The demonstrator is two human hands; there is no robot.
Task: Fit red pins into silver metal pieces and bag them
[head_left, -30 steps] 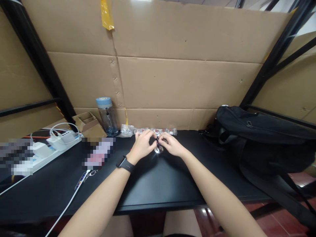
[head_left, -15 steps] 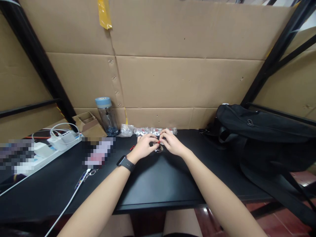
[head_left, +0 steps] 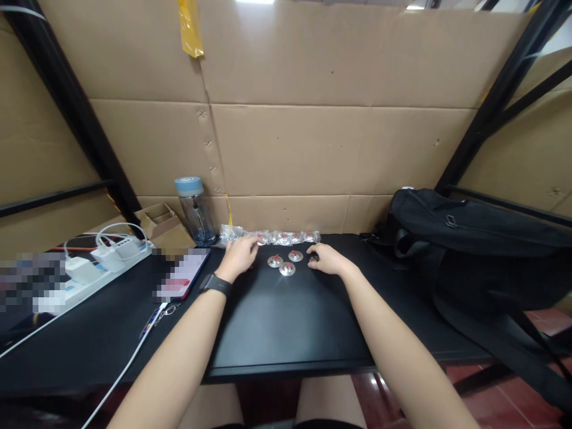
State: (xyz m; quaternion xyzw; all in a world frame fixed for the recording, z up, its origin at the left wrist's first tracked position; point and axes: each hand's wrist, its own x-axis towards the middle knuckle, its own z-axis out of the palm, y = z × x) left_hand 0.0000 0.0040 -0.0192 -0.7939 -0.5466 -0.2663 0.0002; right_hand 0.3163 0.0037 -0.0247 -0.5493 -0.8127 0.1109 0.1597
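Note:
Three small silvery discs with red tops lie close together on the black table: a left disc [head_left: 275, 261], a right disc [head_left: 295, 256] and a front disc [head_left: 287, 269]. My left hand [head_left: 240, 257], with a dark watch on the wrist, is to the left of them; its fingers are bent, their tips partly hidden, and a bit of red shows under it. My right hand [head_left: 325, 260] is to the right of the discs, thumb and fingers apart, with a small dark patch between them. Behind the discs, a row of clear plastic packets [head_left: 282, 238] with red bits lies along the cardboard wall.
A blue-lidded bottle [head_left: 195, 211] and an open cardboard box [head_left: 165, 225] stand at the back left. A phone [head_left: 190, 273] on a white cable and a white power strip [head_left: 107, 271] lie at left. A black bag [head_left: 473, 256] fills the right side.
My hands have moved apart from the middle, the left one leftward and the right one rightward. The three discs between them now show in full.

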